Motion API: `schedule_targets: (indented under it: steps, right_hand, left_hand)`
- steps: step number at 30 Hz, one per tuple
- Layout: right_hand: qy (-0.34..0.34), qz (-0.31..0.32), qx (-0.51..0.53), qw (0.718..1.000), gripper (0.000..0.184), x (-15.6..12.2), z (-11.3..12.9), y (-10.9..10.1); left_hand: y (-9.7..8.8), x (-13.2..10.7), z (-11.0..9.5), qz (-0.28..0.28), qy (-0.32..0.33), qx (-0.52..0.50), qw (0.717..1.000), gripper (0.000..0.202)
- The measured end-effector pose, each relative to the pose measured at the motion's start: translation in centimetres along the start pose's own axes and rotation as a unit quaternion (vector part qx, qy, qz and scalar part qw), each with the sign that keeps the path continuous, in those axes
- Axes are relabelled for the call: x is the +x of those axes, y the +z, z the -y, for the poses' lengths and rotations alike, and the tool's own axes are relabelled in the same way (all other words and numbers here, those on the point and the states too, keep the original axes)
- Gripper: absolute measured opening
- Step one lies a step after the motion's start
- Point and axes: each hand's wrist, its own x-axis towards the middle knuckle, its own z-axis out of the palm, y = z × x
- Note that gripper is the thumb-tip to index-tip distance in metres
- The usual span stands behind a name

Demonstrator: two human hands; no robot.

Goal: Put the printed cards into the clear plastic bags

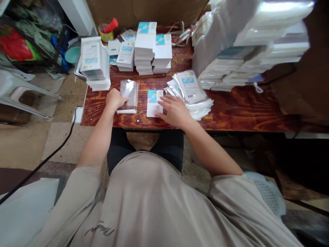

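Observation:
My left hand (115,99) rests with curled fingers on the edge of a stack of clear plastic sleeves (128,96) on the wooden table (231,109); the top sleeve stands partly lifted. My right hand (174,109) lies with fingers stretched out on a white card with a blue corner (154,103), pressing its right side. Just right of that hand lies a fanned pile of bagged cards (191,91).
Stacks of white cards (151,48) stand at the table's back, a tall stack of packs (94,63) at the left edge, heaps of packs (257,44) at the right. A yellow cup with a red handle (108,31), a plastic chair (23,92) and a black cable (51,151) are nearby.

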Motion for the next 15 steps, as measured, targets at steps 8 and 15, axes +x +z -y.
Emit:
schedule_targets:
  steps: [8,15]
  right_hand:
    - [-0.105,0.214,-0.152,0.959,0.035,1.3,2.8,0.2]
    - [-0.073,0.218,-0.153,0.961,0.036,0.8,3.8,0.7]
  left_hand:
    - [0.0,-0.2,-0.1,-0.041,0.024,0.098,0.994,0.036]
    - [-0.6,0.6,-0.5,-0.019,-0.014,0.111,0.994,0.043]
